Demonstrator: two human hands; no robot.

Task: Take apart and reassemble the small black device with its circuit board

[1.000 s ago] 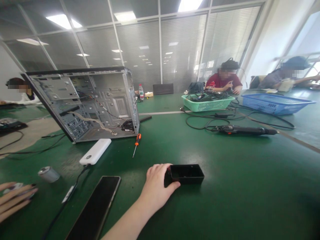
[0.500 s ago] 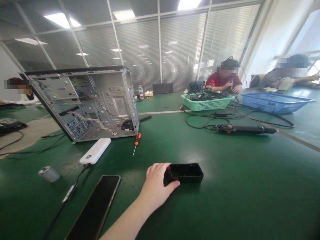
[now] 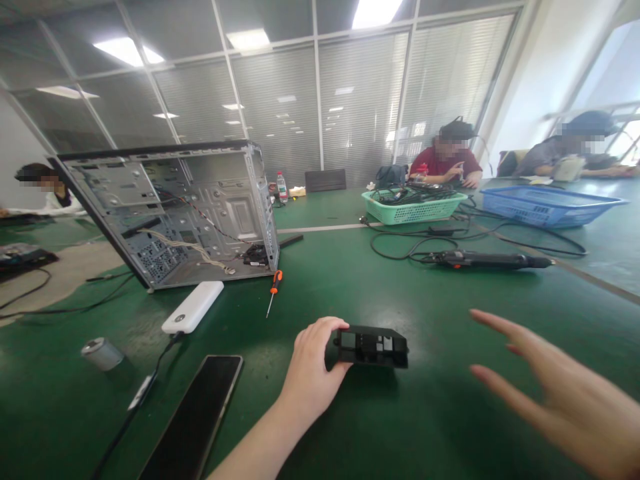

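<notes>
My left hand [image 3: 316, 357] grips the left end of a black rectangular plastic housing [image 3: 373, 347] between thumb and fingers, just above or on the green table. Cut-outs and small inner parts show on its face; its exact kind is unclear. To the right of it, my right hand [image 3: 555, 393] is open and empty, thumb and fingers apart, pointing toward the housing without touching it. An orange-handled screwdriver [image 3: 275, 283] lies beyond my left hand. A dark phone [image 3: 195, 413] lies to the left of my left forearm.
An open computer case [image 3: 200, 213] stands at the back left, with a white power bank [image 3: 193, 307] and cable before it. A metal cylinder [image 3: 103, 353] lies at left. Behind are a power screwdriver [image 3: 495, 260], green basket [image 3: 405, 211], blue basket [image 3: 545, 212] and several people.
My right hand has come into view from the right. The housing in my left hand has turned, so its face with cut-outs now shows instead of a plain hollow.
</notes>
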